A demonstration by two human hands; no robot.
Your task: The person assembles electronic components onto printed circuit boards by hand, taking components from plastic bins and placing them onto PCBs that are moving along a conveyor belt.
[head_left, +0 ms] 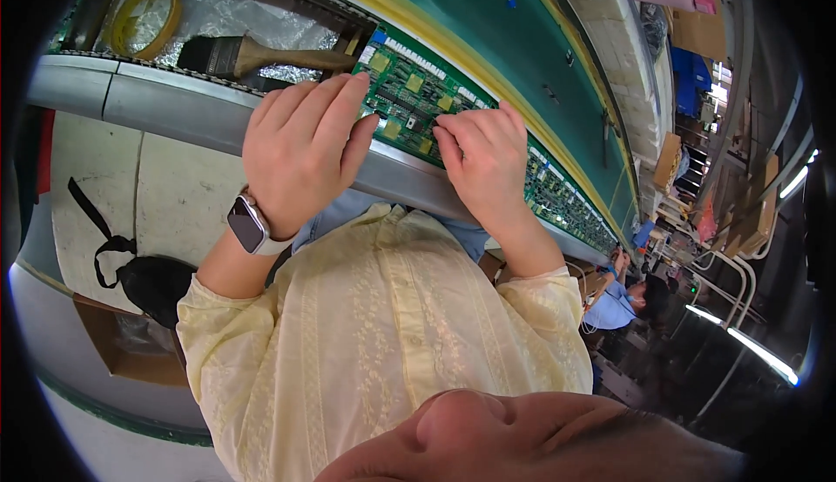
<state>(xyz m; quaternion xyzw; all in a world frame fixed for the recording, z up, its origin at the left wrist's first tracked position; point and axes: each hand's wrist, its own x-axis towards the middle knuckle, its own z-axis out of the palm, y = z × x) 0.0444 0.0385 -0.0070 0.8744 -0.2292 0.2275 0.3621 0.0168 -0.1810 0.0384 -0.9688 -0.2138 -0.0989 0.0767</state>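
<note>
A green circuit board [405, 87], with white connectors along its far edge and several yellow parts, lies on the rail in front of me. My left hand [300, 142], with a watch [248, 224] on its wrist, reaches over the board's left end. Its fingers are stretched forward, and the thumb stands apart from the index finger. Over the middle of the board is my right hand [488, 155], its thumb and index tips close together at the surface. Whatever is between them is too small to make out.
A wooden-handled brush [261, 57] and a yellow tape roll [146, 20] sit in a tray at the left. More boards [562, 188] continue along the metal rail [174, 103] to the right. Beyond runs a green surface [488, 12]. Another person [614, 303] works farther right.
</note>
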